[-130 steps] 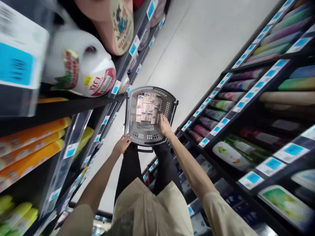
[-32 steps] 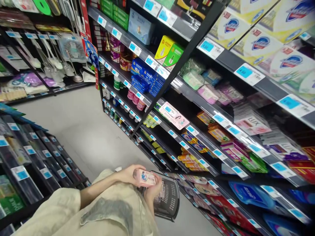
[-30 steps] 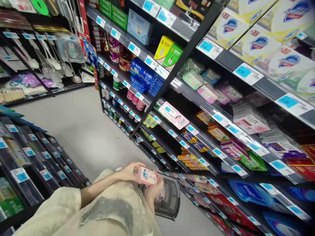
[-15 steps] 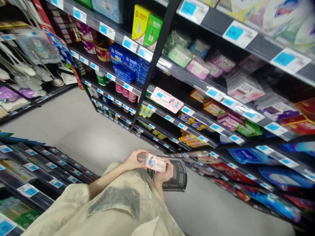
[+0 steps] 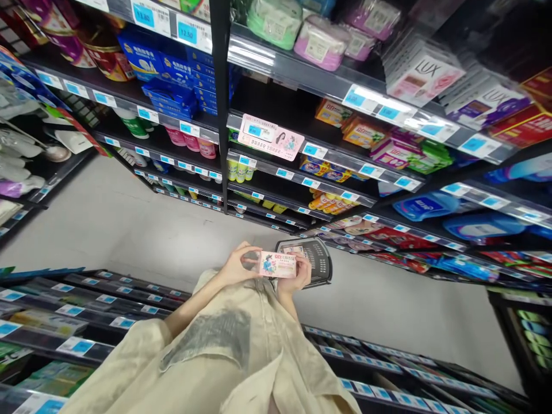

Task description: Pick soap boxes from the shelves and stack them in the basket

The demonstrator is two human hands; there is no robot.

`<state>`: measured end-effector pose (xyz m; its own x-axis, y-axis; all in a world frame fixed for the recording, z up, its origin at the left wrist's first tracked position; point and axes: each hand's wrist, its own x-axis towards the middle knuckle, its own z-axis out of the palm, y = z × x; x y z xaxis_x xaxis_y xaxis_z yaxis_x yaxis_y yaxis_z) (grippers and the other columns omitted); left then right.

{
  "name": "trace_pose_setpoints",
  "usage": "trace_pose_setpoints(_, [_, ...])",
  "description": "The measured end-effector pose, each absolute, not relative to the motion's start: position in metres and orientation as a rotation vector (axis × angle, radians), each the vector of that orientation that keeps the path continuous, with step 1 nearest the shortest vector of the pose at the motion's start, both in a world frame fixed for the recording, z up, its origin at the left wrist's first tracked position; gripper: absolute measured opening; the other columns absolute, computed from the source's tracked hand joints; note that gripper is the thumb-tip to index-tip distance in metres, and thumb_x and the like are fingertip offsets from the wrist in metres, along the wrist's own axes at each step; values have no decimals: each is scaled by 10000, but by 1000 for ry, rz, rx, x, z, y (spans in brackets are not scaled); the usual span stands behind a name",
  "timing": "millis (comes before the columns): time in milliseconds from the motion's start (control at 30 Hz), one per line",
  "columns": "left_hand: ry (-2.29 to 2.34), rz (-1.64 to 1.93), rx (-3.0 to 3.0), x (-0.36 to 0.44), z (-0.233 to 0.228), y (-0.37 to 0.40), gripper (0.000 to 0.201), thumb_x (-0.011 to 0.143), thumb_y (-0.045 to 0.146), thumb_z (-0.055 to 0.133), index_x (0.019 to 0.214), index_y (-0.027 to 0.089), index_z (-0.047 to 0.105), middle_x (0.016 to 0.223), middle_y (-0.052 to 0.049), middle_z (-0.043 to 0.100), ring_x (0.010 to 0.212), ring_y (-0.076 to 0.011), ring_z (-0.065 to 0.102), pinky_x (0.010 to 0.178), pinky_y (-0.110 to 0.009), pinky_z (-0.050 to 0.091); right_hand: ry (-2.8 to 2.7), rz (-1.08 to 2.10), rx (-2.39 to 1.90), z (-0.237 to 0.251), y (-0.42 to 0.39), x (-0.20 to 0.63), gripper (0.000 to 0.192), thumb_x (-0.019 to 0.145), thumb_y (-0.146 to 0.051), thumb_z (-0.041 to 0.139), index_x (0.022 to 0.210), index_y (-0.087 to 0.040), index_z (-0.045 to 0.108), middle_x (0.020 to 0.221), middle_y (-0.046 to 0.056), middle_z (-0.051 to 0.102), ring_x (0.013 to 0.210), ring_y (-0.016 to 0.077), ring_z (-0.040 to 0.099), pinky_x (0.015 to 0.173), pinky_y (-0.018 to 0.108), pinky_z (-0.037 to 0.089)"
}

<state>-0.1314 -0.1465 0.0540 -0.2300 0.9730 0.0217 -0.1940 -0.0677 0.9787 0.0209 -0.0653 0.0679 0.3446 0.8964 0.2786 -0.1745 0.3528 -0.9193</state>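
Both of my hands hold a small pink box (image 5: pixel 278 264) flat in front of my chest. My left hand (image 5: pixel 237 266) grips its left end. My right hand (image 5: pixel 298 277) grips its right end from below. Just behind the box, a dark grey shopping basket (image 5: pixel 318 264) sits on the pale floor with similar pink boxes inside. My beige shirt (image 5: pixel 224 356) fills the lower middle of the view.
Dark shelves (image 5: pixel 302 155) packed with soap boxes and packets rise ahead and to the right, edged with blue price tags. Lower shelves (image 5: pixel 64 305) run along the left and bottom. The pale floor aisle (image 5: pixel 129 230) runs between them.
The view has swung from looking down into the basket to the shelves. The pink box came out of the basket into both hands, and the view keeps tilting to the right.
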Motion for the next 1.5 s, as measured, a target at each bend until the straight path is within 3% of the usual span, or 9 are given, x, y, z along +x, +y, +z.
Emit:
trace_pose_setpoints(367, [1232, 1449, 1010, -133, 57, -164, 711, 612, 345, 1006, 1248, 211, 718, 1235, -95, 589, 1163, -250, 646, 886, -386, 677, -943, 877, -992, 67, -78, 17, 257, 958, -293, 458, 781, -223, 631, 816, 37, 687, 812, 242, 683, 766, 416, 556])
trace_pose_setpoints(567, [1272, 1487, 958, -131, 58, -169, 319, 844, 382, 845, 1038, 155, 735, 1017, -76, 660, 940, -167, 669, 923, -366, 638, -993, 824, -960, 69, -78, 18, 216, 945, -219, 486, 787, -225, 633, 811, 27, 677, 821, 230, 659, 827, 417, 531])
trace_pose_setpoints(667, [1237, 1547, 910, -131, 56, -165, 405, 768, 400, 907, 1047, 161, 735, 1083, -92, 629, 993, -192, 668, 858, -347, 655, -993, 820, -941, 72, -74, 17, 190, 926, -194, 484, 791, -230, 611, 799, 24, 687, 806, 231, 658, 811, 417, 526])
trace_pose_setpoints(833, [1253, 1454, 911, -132, 60, -154, 792, 693, 340, 960, 1411, 241, 641, 1476, -160, 532, 1120, -223, 657, 856, -341, 662, -997, 794, -917, 79, -70, 17, 153, 891, -195, 474, 783, -231, 575, 782, 23, 685, 761, 229, 659, 755, 408, 527])
trace_pose_setpoints(1000, [1278, 1272, 1013, -132, 63, -147, 759, 718, 256, 918, 1429, 233, 655, 1382, -132, 635, 1242, -273, 637, 860, -316, 660, -1033, 759, -967, 81, -71, 18, 154, 904, -257, 492, 765, -234, 554, 775, 28, 675, 753, 232, 667, 751, 420, 535])
trace_pose_setpoints(1100, [1296, 1275, 1066, -130, 64, -148, 714, 697, 213, 906, 1376, 235, 687, 1354, -116, 604, 1229, -268, 642, 803, -292, 673, -956, 807, -967, 79, -71, 19, 152, 921, -276, 497, 793, -234, 568, 800, 20, 674, 738, 223, 673, 727, 410, 550])
trace_pose_setpoints(1500, [1282, 1307, 1088, -129, 64, -150, 641, 723, 243, 902, 1331, 234, 699, 1301, -95, 519, 1223, -259, 623, 839, -327, 689, -780, 1019, -950, 66, -65, 21, 187, 946, -335, 505, 791, -230, 511, 775, -30, 611, 699, 190, 670, 697, 364, 555])
